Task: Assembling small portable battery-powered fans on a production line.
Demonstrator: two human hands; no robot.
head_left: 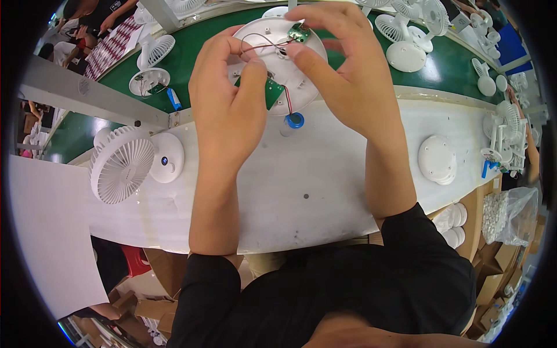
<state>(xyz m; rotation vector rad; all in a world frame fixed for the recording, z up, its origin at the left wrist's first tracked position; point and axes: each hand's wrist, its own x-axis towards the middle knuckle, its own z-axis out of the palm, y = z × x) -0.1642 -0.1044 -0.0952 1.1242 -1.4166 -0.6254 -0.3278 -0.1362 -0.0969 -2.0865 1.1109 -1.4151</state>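
A round white fan base (pixel 301 81) lies with its inside up on the far side of the white bench, beneath both hands. My left hand (pixel 229 104) is closed, thumb and forefinger pinching a thin dark wire (pixel 264 45) above the base. My right hand (pixel 354 69) curves in from the right, with thumb and forefinger around a small green circuit board (pixel 299 33) at the far rim. A larger green board (pixel 273 93) sits partly hidden by my left thumb. Red and black leads join it to a blue cylindrical battery (pixel 295 120) at the near edge.
A white desk fan (pixel 125 165) lies at left. Stacked white round covers (pixel 437 159) rest at right, with several fans (pixel 507 130) beyond. A green conveyor (pixel 354 72) with more fan parts runs along the far side. A grey metal post (pixel 87 87) stands at left.
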